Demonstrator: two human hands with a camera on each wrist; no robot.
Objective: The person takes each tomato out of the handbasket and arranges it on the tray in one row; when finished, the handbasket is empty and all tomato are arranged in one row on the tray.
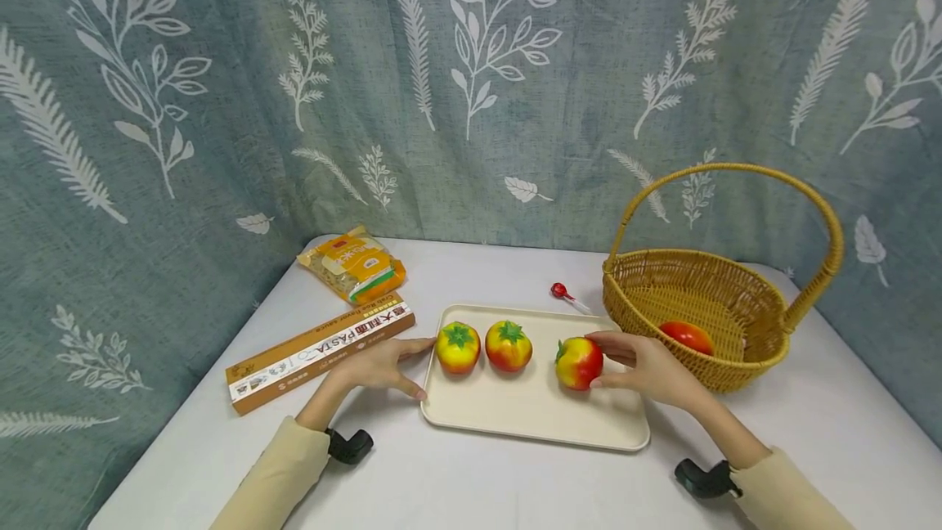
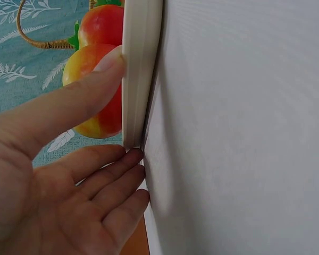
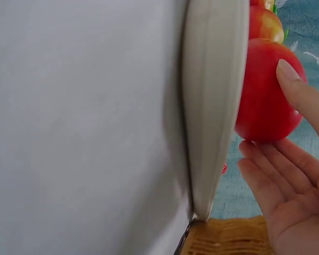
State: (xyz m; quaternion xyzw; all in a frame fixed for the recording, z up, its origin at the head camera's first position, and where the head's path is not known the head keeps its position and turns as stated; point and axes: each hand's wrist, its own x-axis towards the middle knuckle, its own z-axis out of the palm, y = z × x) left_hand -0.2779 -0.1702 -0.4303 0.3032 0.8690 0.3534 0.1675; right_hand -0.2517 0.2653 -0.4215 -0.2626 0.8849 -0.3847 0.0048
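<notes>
A cream rectangular tray [image 1: 508,403] lies on the white table, bearing three red-and-yellow tomatoes with green leafy tops. Two of them, the left tomato [image 1: 457,348] and the middle tomato [image 1: 509,347], sit side by side near its left end. Toward the right, my right hand [image 1: 651,365] holds the third tomato [image 3: 268,90], thumb on one side and fingers on the other. My left hand [image 1: 375,362] is at the tray's left end with fingers spread. In the left wrist view its thumb reaches the rim and the fingertips lie right at the tray's edge.
A wicker basket [image 1: 625,289] with a tall handle stands right of the tray, holding a red fruit [image 1: 688,337]. Behind the tray lies a red-wrapped lollipop [image 1: 561,291]. At left are a long pasta box [image 1: 324,350] and a yellow food bag [image 1: 355,266]. A patterned curtain [image 1: 441,186] hangs behind.
</notes>
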